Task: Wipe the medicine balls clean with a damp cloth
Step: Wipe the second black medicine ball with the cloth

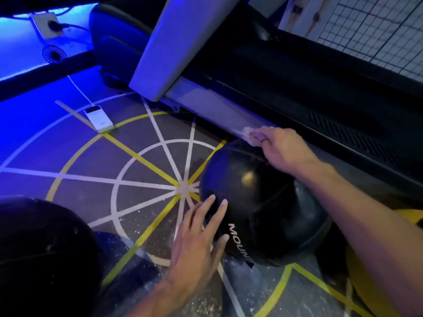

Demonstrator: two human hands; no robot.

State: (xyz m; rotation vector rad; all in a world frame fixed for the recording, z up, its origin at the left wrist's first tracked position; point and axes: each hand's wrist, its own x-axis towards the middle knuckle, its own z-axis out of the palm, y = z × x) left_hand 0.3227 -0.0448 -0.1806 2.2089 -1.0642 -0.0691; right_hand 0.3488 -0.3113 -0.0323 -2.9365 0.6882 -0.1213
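Observation:
A black medicine ball (256, 197) with white lettering sits on the marked floor at centre right. My left hand (201, 229) lies flat against its near left side, fingers straight. My right hand (281, 147) is at the ball's far top edge and grips a small pale cloth (248, 136), bunched in its curled fingers. A second black ball (43, 250) lies at the lower left, apart from both hands. A yellow ball (370, 291) shows partly under my right forearm.
A treadmill (297, 88) runs along the far right, close behind the ball. A white power bank (98, 118) with its cable lies on the floor to the left. A wall socket (47, 25) and a small fan (54, 54) are at far left.

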